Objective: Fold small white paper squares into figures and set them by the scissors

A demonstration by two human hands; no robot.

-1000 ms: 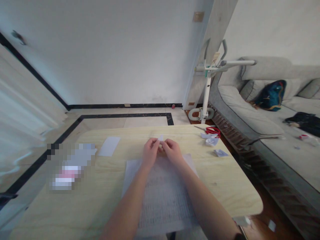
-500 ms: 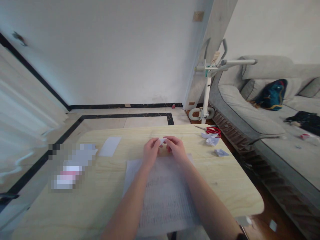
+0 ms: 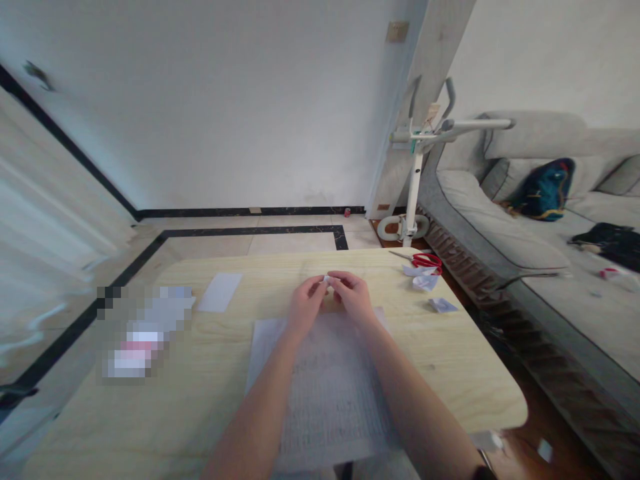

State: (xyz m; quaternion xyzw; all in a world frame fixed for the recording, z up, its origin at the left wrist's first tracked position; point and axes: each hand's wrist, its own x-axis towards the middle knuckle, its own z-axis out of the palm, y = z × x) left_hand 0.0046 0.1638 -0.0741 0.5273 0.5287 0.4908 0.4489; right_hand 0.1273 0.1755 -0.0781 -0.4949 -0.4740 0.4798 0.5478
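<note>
Both of my hands meet over the far edge of a large printed sheet on the wooden table. Pinched between the fingertips is a small piece of white paper, mostly hidden by the fingers. My left hand is closed on its left side. My right hand grips it from the right, thumb and fingers pressed together. The paper's exact shape is too small to make out.
A blank white paper lies to the left, beside a pixelated patch. Red-handled scissors, paper scraps and a folded paper piece rest at the far right. A grey sofa stands beyond the table.
My left hand has shifted slightly right, closer to my right hand. Less of the small white paper shows between the fingers now.
</note>
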